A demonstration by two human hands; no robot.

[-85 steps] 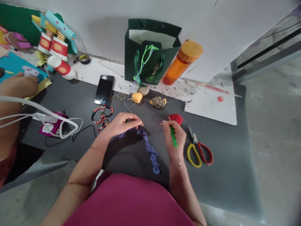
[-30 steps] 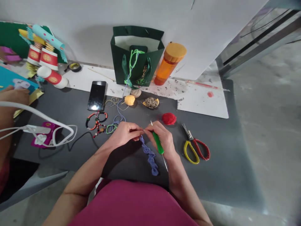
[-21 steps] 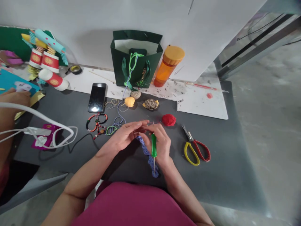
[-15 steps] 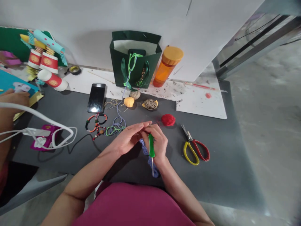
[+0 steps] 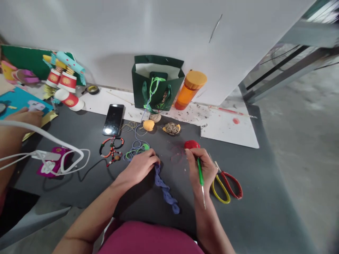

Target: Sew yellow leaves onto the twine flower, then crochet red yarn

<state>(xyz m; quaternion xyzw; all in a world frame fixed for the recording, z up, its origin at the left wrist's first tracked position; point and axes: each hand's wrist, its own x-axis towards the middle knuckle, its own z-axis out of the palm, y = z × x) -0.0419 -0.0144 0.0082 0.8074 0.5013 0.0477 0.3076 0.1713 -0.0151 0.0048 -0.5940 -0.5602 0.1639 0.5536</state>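
My left hand (image 5: pixel 140 168) rests on the mat and pinches the top end of a blue-purple crocheted strip (image 5: pixel 165 190), which trails down toward me. My right hand (image 5: pixel 200 167) grips a green-handled crochet hook (image 5: pixel 200 175), its metal shaft sticking out below my fist. The fingertips of that hand nearly touch a red yarn ball (image 5: pixel 192 144). A thin red thread (image 5: pixel 177 154) lies looped on the mat between my hands. Scissors with yellow and red handles (image 5: pixel 226 187) lie just right of my right hand.
A black phone (image 5: pixel 113 120), a beaded bracelet (image 5: pixel 111 150), tangled cords (image 5: pixel 136 150) and small woven pieces lie on the dark mat (image 5: pixel 238 218). Behind stand a green paper bag (image 5: pixel 156 83) and an orange bottle (image 5: pixel 190 90). At far left, a co-worker's hand (image 5: pixel 28 116) rests on a teal card.
My hands have moved apart from where they met above the strip. The right hand with the hook has gone right, to the red yarn ball, and the whole view has shifted slightly.
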